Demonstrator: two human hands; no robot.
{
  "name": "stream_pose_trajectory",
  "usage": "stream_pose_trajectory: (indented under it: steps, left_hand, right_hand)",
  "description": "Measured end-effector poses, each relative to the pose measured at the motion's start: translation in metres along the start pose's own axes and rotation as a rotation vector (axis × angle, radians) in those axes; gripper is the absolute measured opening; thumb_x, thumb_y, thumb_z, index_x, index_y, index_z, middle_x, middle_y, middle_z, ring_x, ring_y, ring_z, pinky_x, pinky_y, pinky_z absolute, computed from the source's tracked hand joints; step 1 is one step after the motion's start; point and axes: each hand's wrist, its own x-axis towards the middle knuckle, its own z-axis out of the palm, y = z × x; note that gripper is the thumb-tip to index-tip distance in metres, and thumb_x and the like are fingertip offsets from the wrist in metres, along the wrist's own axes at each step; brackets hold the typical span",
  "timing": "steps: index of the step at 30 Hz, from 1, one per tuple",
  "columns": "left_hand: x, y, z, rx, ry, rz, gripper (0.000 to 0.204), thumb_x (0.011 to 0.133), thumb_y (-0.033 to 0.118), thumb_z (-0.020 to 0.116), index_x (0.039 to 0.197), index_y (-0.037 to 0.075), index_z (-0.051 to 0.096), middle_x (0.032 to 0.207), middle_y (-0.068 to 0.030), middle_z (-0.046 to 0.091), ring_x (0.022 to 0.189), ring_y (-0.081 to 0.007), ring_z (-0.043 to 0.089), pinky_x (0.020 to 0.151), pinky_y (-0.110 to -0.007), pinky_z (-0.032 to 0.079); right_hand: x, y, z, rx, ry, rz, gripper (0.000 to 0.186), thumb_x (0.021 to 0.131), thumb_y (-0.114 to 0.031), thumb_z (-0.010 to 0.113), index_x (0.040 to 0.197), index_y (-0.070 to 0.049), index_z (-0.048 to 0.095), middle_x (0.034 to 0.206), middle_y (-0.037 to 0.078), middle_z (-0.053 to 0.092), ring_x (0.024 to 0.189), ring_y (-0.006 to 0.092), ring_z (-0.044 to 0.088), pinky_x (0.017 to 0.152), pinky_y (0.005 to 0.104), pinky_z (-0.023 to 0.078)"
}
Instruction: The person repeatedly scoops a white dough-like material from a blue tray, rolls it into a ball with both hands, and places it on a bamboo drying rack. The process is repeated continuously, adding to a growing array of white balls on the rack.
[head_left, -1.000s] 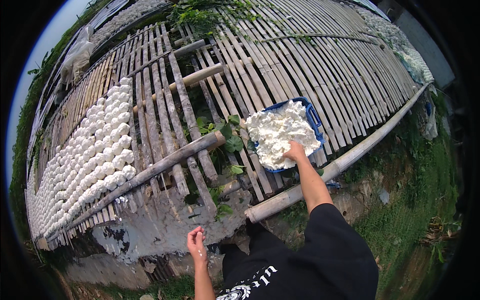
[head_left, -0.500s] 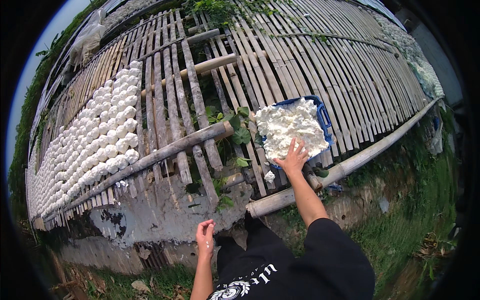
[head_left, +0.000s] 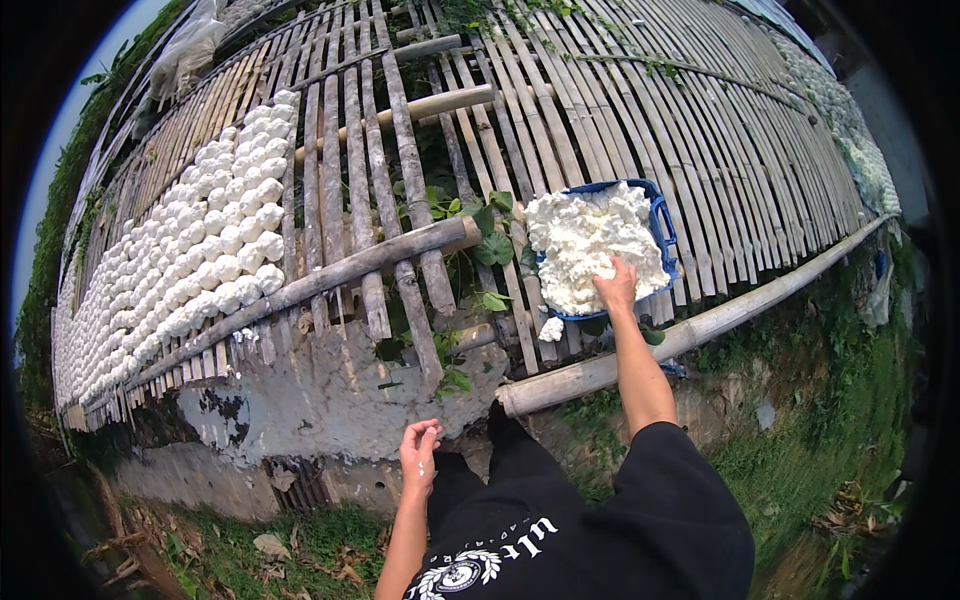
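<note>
A blue plastic crate (head_left: pixel 660 222) heaped with white crumbly paste (head_left: pixel 585 235) sits on a bamboo slat rack (head_left: pixel 620 110). My right hand (head_left: pixel 615 288) reaches into the near edge of the heap, fingers dug into the white paste. My left hand (head_left: pixel 418 455) hangs low near my body, empty, fingers loosely curled with white smears on them. Rows of several round white balls (head_left: pixel 205 255) lie on the rack's left part. One small white lump (head_left: pixel 551 329) rests on the slats just below the crate.
A thick bamboo pole (head_left: pixel 690 335) runs along the rack's near edge and another pole (head_left: pixel 330 275) crosses diagonally. Green leafy vines (head_left: pixel 480 235) poke through a gap in the slats. A concrete slab (head_left: pixel 330 395) and grass lie below.
My right hand shifted slightly along the near edge of the white heap. My left hand stayed low by my body. The view moved a little closer to the rack.
</note>
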Motion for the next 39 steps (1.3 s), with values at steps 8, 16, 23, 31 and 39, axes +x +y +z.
stream_pose_trajectory:
  steps: [8,16,23,31,39]
  left_hand:
    - [0.041,0.042,0.079,-0.185,-0.314,-0.09,0.03,0.112,0.031,0.058,0.13,0.008,0.063,0.138,-0.0106,0.068,0.128,-0.0245,0.067,0.101,-0.04,0.052]
    - [0.042,0.137,0.135,-0.706,-0.688,-0.304,0.101,0.094,0.086,0.053,0.156,0.007,0.045,0.15,-0.0215,0.057,0.128,-0.0365,0.066,0.112,-0.062,0.051]
    - [0.009,0.121,0.07,-0.942,-0.656,-0.159,0.068,0.109,0.065,0.051,0.146,0.008,0.059,0.136,-0.0162,0.069,0.123,-0.0327,0.07,0.106,-0.049,0.058]
    - [0.003,0.102,0.023,-1.31,-0.696,0.062,0.055,0.116,0.05,0.042,0.148,0.009,0.06,0.148,-0.0121,0.065,0.142,-0.0335,0.056,0.123,-0.044,0.042]
    - [-0.014,0.121,-0.005,-0.336,0.007,0.703,0.056,0.118,0.041,0.035,0.154,0.004,0.054,0.16,-0.0111,0.058,0.143,-0.0229,0.055,0.121,-0.041,0.042]
  right_hand:
    - [-0.018,-0.054,-0.085,0.852,-0.398,0.137,0.066,0.088,-0.008,0.091,0.145,0.003,0.061,0.123,0.011,0.075,0.106,0.016,0.072,0.091,0.0305,0.059]
    - [-0.176,-0.197,-0.141,0.561,-0.733,-0.728,0.073,0.079,-0.013,0.086,0.147,-0.006,0.059,0.138,0.018,0.056,0.135,0.0284,0.059,0.109,0.0435,0.053]
    - [-0.304,-0.257,-0.117,0.431,-0.613,-0.896,0.09,0.08,-0.037,0.082,0.156,-0.001,0.047,0.161,0.031,0.038,0.142,0.0552,0.047,0.119,0.0588,0.043]
    - [-0.354,-0.29,-0.078,0.424,-0.337,-1.161,0.085,0.09,-0.037,0.086,0.157,0.0,0.048,0.145,0.027,0.058,0.134,0.045,0.058,0.113,0.053,0.048]
    - [-0.415,-0.323,-0.07,1.115,-0.589,-0.25,0.061,0.097,-0.026,0.084,0.145,0.001,0.057,0.124,0.014,0.073,0.11,0.0189,0.07,0.096,0.0345,0.058]
